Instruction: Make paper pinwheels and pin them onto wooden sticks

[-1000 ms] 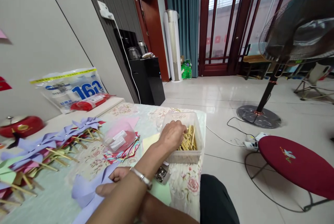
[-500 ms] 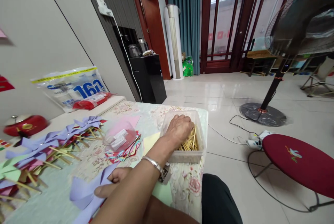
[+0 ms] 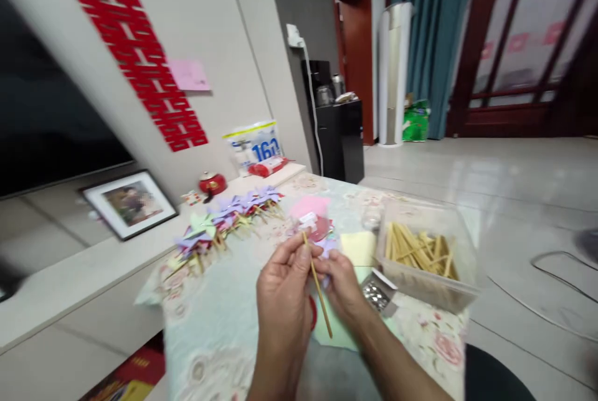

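Note:
My left hand (image 3: 284, 279) is closed, pinching a thin wooden stick (image 3: 322, 301) near its upper end. The stick slants down across the front of both hands. Close beside it, my right hand (image 3: 343, 279) has its fingers closed on a purple paper pinwheel (image 3: 329, 245), mostly hidden behind the hands. Right of my hands, a small open box (image 3: 377, 292) holds shiny metal pieces. Beyond that stands a clear plastic box (image 3: 420, 286) with many wooden sticks (image 3: 415, 248). Yellow paper (image 3: 359, 247) and green paper (image 3: 336, 326) lie near my hands.
Several finished pinwheels (image 3: 243, 205) lie in a row at the table's left. A pink see-through container (image 3: 314, 209) sits beyond my hands. The flowered cloth (image 3: 210, 320) covers the table. A white cabinet (image 3: 107, 264) with a framed photo (image 3: 128, 202) runs along the left.
My left hand has come out of the plastic box with a wooden stick and met my right hand, which keeps the purple pinwheel. The view has swung left.

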Tool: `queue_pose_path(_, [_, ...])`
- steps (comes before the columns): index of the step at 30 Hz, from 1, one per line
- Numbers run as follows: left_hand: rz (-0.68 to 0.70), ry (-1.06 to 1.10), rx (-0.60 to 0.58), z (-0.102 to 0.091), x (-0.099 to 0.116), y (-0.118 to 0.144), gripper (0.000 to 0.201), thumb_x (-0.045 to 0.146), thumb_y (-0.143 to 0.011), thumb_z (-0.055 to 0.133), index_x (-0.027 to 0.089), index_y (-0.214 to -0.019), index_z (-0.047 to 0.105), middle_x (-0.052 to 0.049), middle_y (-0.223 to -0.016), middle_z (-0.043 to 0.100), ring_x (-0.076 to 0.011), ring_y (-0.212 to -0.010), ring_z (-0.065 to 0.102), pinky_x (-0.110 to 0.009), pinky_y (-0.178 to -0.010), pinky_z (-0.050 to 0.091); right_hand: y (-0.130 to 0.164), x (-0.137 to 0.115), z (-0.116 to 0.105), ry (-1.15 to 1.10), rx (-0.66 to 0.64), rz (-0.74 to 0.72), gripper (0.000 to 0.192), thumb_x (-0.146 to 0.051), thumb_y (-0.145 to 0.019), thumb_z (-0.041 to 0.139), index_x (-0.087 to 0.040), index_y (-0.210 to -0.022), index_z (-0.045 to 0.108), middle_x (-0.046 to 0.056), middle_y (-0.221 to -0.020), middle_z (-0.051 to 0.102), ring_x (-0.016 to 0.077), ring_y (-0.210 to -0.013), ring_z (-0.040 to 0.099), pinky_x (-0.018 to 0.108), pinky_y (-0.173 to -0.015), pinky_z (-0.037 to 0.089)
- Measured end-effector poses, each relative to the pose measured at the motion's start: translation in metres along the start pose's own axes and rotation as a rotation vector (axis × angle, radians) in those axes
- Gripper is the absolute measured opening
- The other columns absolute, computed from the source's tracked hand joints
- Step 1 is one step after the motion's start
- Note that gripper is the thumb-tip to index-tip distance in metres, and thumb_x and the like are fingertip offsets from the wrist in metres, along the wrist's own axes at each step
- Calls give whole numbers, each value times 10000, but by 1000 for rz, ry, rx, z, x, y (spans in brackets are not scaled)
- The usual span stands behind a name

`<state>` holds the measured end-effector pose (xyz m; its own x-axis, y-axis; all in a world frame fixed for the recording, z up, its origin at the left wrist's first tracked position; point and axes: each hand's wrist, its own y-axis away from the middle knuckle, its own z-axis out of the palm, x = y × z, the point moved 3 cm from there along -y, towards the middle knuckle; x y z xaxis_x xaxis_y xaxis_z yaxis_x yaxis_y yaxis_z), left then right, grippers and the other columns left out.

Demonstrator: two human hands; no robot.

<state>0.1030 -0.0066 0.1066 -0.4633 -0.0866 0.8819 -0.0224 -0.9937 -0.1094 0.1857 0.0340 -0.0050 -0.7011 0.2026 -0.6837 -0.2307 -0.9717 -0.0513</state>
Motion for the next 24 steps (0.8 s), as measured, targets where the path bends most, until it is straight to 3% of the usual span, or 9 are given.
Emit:
queue_pose_path(4, [-70,145,168,-46,-15,1,385,293,-622,868,123,-940,733,-36,-736,709,-74,-530,590,-174,-505,452,-3,-18,-8,-146,92,16,280,-213,-594,899,-179,-772,686,-44,-724,695,102,-654,604,200,-625,508])
queue_pose_path(8, [-119,144,245,-67,-31,-1,358,269,-641,842,109,-941,729,-43,-747,703,-60,-496,540,-166,-437,374,1,-32,-7,-169,81,60,314,-188,-547,912,-193,-790,713,-29,-767,712,116,-681,629,235,-652,543])
queue_pose_path(13, [-198,143,240,-74,-43,-1,329,250,-667,806,111,-956,735,10,-590,630,-51,-436,488,-175,-442,355,9,-32,2,-116,-108,95,259,-226,-571,912,-184,-710,698,-36,-607,607,92,-550,520,207,-529,450])
queue_pose_path(16, [-205,137,255,-75,-44,-1,303,259,-646,810,116,-903,738,19,-559,615,-60,-433,492,-183,-445,362,15,-29,5,-21,-196,89,257,-284,-605,908,-179,-699,693,-22,-617,597,108,-577,514,231,-557,436])
queue_pose_path(24, [-197,13,246,-82,-45,4,327,326,-659,828,144,-927,782,-48,-738,725,-102,-623,591,-208,-588,457,29,-36,17,310,-459,-55,202,-404,-745,810,-231,-755,706,17,-791,621,185,-706,574,341,-685,490])
